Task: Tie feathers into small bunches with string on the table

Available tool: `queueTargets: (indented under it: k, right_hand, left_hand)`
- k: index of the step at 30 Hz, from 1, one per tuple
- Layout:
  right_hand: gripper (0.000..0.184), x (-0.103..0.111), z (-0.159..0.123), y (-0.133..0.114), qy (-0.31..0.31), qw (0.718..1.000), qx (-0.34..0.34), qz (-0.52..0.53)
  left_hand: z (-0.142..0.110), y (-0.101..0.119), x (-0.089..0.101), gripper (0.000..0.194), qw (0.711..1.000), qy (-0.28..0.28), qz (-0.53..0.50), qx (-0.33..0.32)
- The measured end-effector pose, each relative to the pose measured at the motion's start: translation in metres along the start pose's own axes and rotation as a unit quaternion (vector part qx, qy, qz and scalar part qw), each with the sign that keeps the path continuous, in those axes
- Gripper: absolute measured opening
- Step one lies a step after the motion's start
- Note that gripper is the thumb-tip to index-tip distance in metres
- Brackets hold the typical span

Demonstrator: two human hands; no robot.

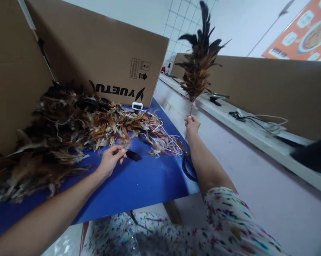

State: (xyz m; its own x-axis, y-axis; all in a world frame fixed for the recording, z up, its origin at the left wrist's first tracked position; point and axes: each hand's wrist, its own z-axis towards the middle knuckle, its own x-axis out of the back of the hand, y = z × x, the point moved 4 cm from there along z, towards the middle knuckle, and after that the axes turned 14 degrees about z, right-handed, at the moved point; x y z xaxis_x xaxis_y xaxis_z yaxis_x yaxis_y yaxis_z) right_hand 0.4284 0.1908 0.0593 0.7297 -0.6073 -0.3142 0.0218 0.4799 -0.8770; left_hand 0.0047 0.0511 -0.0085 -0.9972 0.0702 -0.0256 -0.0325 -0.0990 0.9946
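My right hand [192, 124] is closed round the thin stick of a feather duster [199, 67], which stands upright. Its plumage is brown below and black at the tip. Over the blue tabletop [139, 185], my left hand [112, 159] pinches a dark feather [133, 155] between thumb and fingertips. Beyond that hand lies a big heap of brown, black and whitish feathers [69, 124]. Tangled white and red strings [168, 142] trail from its right end. A pair of scissors [188, 165] rests by the table's right edge, partly behind my right forearm.
Cardboard panels [96, 49] wall in the table's back and left side. A small white device [137, 106] sits near the back panel. On the right, a white ledge [230, 128] carries coiled cables [262, 122] and a dark object [314, 154]. A wire grid [178, 25] hangs behind.
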Motion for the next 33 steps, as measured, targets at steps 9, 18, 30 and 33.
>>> queueTargets:
  k: [9,18,30,33]
  right_hand:
    - [0.009,0.046,0.017,0.011,0.045,0.996,-0.001,-0.081]
    - [0.013,0.076,0.026,0.029,0.112,0.982,0.016,-0.152]
    - [0.011,0.097,0.027,0.029,0.086,0.975,0.034,-0.203]
    - [0.01,0.085,0.031,0.032,0.07,0.976,0.031,-0.204]
  left_hand:
    - [0.0,0.0,0.0,0.036,1.0,-0.001,0.0,-0.004]
    - [0.0,-0.005,0.001,0.035,1.0,-0.007,-0.001,0.0]
    - [0.0,-0.002,-0.002,0.037,1.0,-0.012,-0.001,-0.002]
    - [0.001,-0.002,-0.001,0.037,1.0,-0.012,-0.002,-0.002]
